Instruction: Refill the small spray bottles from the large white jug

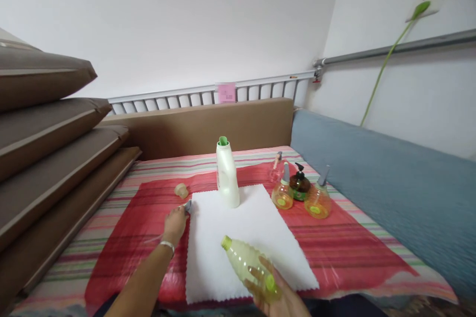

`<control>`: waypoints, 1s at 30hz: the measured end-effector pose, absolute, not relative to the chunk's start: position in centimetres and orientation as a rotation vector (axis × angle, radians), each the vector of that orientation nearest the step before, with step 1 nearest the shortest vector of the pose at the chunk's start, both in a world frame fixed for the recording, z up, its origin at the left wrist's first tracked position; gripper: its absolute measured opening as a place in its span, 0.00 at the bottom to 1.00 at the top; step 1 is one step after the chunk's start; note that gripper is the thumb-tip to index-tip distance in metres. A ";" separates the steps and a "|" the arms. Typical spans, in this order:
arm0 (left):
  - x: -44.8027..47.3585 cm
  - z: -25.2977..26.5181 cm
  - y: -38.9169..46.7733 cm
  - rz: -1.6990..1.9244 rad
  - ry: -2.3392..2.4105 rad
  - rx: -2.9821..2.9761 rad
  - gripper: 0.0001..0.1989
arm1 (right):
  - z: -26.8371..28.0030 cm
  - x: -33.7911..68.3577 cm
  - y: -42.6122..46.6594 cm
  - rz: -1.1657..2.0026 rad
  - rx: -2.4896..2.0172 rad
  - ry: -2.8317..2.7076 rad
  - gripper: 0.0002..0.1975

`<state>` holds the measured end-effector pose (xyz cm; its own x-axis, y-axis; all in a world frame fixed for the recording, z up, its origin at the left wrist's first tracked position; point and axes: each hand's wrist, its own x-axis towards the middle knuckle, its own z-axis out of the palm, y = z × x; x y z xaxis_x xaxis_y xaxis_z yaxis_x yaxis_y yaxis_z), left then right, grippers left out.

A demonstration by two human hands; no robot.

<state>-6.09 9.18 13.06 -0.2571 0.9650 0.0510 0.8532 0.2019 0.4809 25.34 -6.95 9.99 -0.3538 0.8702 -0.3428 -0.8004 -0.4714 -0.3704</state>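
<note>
My right hand (282, 297) grips the base of a clear yellowish plastic bottle (247, 265), uncapped, its neck pointing up and left over the white cloth (238, 237). My left hand (174, 223) reaches to the cloth's left edge, its fingers closed on a small grey cap or pump head (188, 205); a thin clear tube seems to trail from it. A tall white bottle (227, 174) with a green spout stands upright at the cloth's far edge. A small pale cap (181, 190) lies on the red mat (334, 242) just beyond my left hand.
Two round yellow pump bottles (282, 193) (318, 200), a dark brown pump bottle (299, 183) and a small clear one (275, 171) stand at the right of the mat. Brown cushions (44, 148) are stacked at left; a blue padded ledge (390, 178) runs along the right.
</note>
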 end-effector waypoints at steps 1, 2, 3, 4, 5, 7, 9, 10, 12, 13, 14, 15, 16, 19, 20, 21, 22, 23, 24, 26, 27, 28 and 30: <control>-6.2 12.6 9.2 0.613 2.208 1.725 0.08 | 10.0 25.2 -6.7 1.975 -0.596 -0.162 0.24; -6.3 12.3 9.0 0.619 2.194 1.719 0.09 | 10.2 25.0 -6.5 1.970 -0.585 -0.157 0.24; -6.4 12.1 8.8 0.633 2.178 1.710 0.10 | 10.5 24.9 -6.2 1.970 -0.574 -0.153 0.24; -6.5 12.0 8.5 0.658 2.160 1.699 0.11 | 10.8 24.7 -6.0 1.980 -0.560 -0.151 0.24; -6.5 12.0 8.0 0.692 2.141 1.689 0.13 | 11.3 24.5 -5.7 1.995 -0.546 -0.151 0.24; -6.2 12.2 6.5 0.784 2.080 1.678 0.17 | 12.2 23.8 -5.1 2.035 -0.521 -0.157 0.25; -5.1 12.3 4.4 0.879 1.951 1.682 0.22 | 12.9 22.9 -4.4 2.080 -0.500 -0.168 0.25; -4.3 12.3 3.3 0.931 1.840 1.669 0.26 | 13.2 22.2 -4.1 2.098 -0.486 -0.173 0.24; -2.1 12.2 1.0 1.076 1.435 1.509 0.34 | 13.3 20.5 -3.5 2.126 -0.447 -0.187 0.24; -0.9 12.1 0.1 1.136 1.239 1.388 0.41 | 13.2 19.5 -3.4 2.136 -0.432 -0.195 0.24; 0.1 12.1 -0.7 1.186 1.124 1.297 0.47 | 13.0 18.5 -3.3 2.141 -0.423 -0.198 0.23; 1.0 12.1 -1.3 1.265 1.077 1.206 0.49 | 12.7 17.6 -3.2 2.144 -0.425 -0.199 0.22; 1.7 12.2 -1.7 1.340 1.083 1.142 0.48 | 12.4 16.8 -3.2 2.154 -0.443 -0.206 0.22; 2.0 12.2 -1.8 1.520 1.226 1.105 0.41 | 11.5 15.8 -2.7 2.189 -0.660 -0.413 0.27; 1.6 12.0 -1.6 1.544 1.286 1.143 0.39 | 11.5 16.1 -2.1 2.120 -0.809 -0.570 0.31; 1.2 11.6 -1.3 1.556 1.348 1.194 0.38 | 11.6 16.6 -1.3 1.994 -0.963 -0.728 0.33; 0.8 11.1 -1.0 1.557 1.412 1.250 0.37 | 11.9 17.3 -0.2 1.828 -1.094 -0.856 0.34; 0.5 10.4 -0.6 1.550 1.472 1.304 0.36 | 12.4 18.1 1.2 1.644 -1.188 -0.941 0.34; 0.2 9.5 -0.2 1.543 1.523 1.349 0.35 | 13.1 19.0 2.7 1.493 -1.231 -0.974 0.33; -0.1 7.7 0.5 1.534 1.569 1.426 0.34 | 14.8 20.4 6.1 1.285 -1.254 -1.001 0.30; -0.1 6.9 0.8 1.528 1.565 1.457 0.33 | 15.6 20.8 7.9 1.195 -1.264 -1.015 0.29; -0.1 6.1 1.0 1.526 1.555 1.477 0.33 | 16.3 21.0 9.5 1.115 -1.280 -1.026 0.29; 0.1 5.0 1.2 1.540 1.516 1.488 0.33 | 17.4 20.6 12.4 0.991 -1.322 -1.048 0.28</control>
